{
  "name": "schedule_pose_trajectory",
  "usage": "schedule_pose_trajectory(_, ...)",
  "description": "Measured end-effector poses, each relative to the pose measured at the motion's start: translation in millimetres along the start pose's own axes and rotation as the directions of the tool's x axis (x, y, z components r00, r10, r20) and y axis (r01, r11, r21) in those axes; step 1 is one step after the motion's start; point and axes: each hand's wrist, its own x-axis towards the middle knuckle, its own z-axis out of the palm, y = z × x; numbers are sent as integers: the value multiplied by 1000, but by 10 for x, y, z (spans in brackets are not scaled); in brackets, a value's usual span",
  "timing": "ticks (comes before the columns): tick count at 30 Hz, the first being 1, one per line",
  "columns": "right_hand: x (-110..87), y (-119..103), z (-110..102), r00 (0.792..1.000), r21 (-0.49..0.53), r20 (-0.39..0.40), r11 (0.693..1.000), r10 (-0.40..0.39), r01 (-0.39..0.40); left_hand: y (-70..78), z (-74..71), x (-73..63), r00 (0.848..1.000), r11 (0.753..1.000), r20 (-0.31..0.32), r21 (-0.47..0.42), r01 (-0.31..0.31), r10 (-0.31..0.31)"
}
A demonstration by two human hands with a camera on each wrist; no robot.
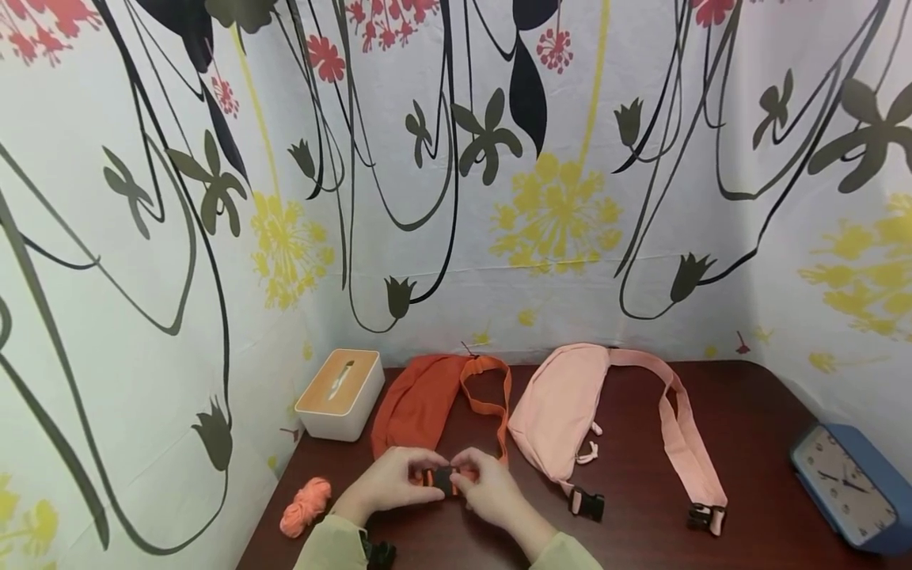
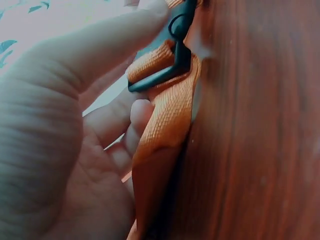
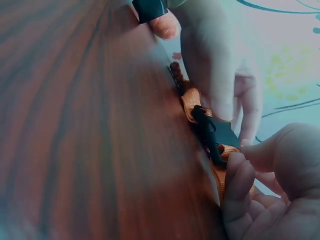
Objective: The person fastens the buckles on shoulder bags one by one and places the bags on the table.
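An orange-red waist bag (image 1: 420,404) lies on the table, its orange strap (image 1: 488,407) looping down its right side. At its near end is a black side-release buckle (image 1: 442,480) with orange webbing threaded through both ends, its halves together. My left hand (image 1: 397,481) grips the buckle's left part between thumb and fingers; in the left wrist view the webbing (image 2: 165,117) runs past the fingers. My right hand (image 1: 492,484) pinches the buckle's right end, thumb and fingertips right at the webbing in the right wrist view. The buckle (image 3: 210,132) is held low, close over the tabletop.
A pink waist bag (image 1: 563,404) lies to the right, its black buckle halves (image 1: 587,503) apart. A white tissue box with a wooden lid (image 1: 338,388) stands back left. An orange yarn bundle (image 1: 305,507) lies left, a blue clock (image 1: 851,487) right. Patterned cloth (image 1: 456,237) walls the table.
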Motion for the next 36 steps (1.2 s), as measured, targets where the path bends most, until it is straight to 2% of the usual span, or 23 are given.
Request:
schedule_pose_trajectory(3,-3,-14,-38,999,-57,-36,998,-37,34,84,37,45,998,995,-30,86,-54,57)
schedule_pose_trajectory(7,-5,-45,-146,992,-172,-95,983,-85,68,257,116,127,990,975,-69,192,-110,126)
schedule_pose_trajectory(11,-21,-68,-317,978,-261,-150,960,-142,100,419,228,237,987,961,-76,251,-120,143)
schedule_pose_trajectory(17,-131,-34,-658,967,-306,-151,940,-207,153,626,458,400,982,937,-67,319,-144,174)
schedule_pose_trajectory(22,-299,20,-1012,952,-357,-141,910,-274,209,784,626,493,968,895,-63,399,-199,243)
schedule_pose_trajectory(25,-428,28,-1244,966,-307,-121,934,-229,183,867,707,548,961,882,-57,415,-223,269)
schedule_pose_trajectory(28,-560,67,-1462,959,-311,-148,932,-242,187,949,800,612,955,872,-39,420,-253,296)
schedule_pose_trajectory(29,-597,94,-1534,954,-322,-155,926,-257,197,977,837,634,953,867,-30,423,-262,303)
schedule_pose_trajectory(32,-689,199,-1750,915,-427,-225,878,-335,217,1061,936,702,944,850,-5,436,-294,329)
schedule_pose_trajectory(36,-798,338,-2072,887,-483,-296,857,-355,182,1168,1052,792,929,830,11,447,-334,369)
